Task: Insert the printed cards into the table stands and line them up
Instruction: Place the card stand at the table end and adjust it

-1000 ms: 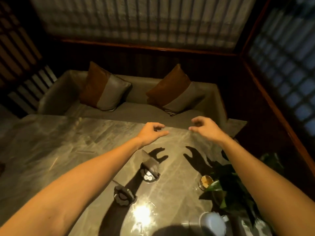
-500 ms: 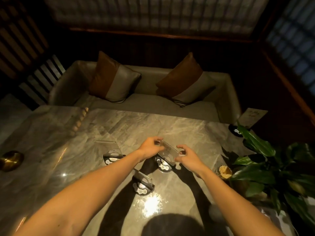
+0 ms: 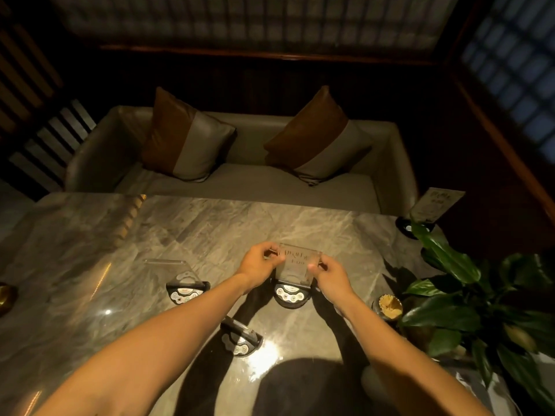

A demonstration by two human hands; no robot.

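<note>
A clear printed card [image 3: 297, 264] stands upright in a round black table stand [image 3: 291, 295] at the middle of the marble table [image 3: 210, 229]. My left hand [image 3: 259, 264] pinches the card's left edge and my right hand [image 3: 327, 276] pinches its right edge. To the left, a second stand [image 3: 186, 291] holds a clear card [image 3: 168, 264]. A third stand [image 3: 240, 340] sits nearer to me, between my forearms. At the far right corner a fourth stand [image 3: 413, 228] carries a printed card [image 3: 435, 205].
A leafy potted plant [image 3: 468, 298] fills the table's right side, with a small jar of toothpicks [image 3: 389, 306] beside it. A brass object [image 3: 4, 298] sits at the left edge. Beyond the table is a sofa [image 3: 255, 181] with two cushions. Bare marble lies at the left.
My hands came down from the air over the far edge onto the middle stand's card and now grip its two sides. My view has tilted down and pulled back.
</note>
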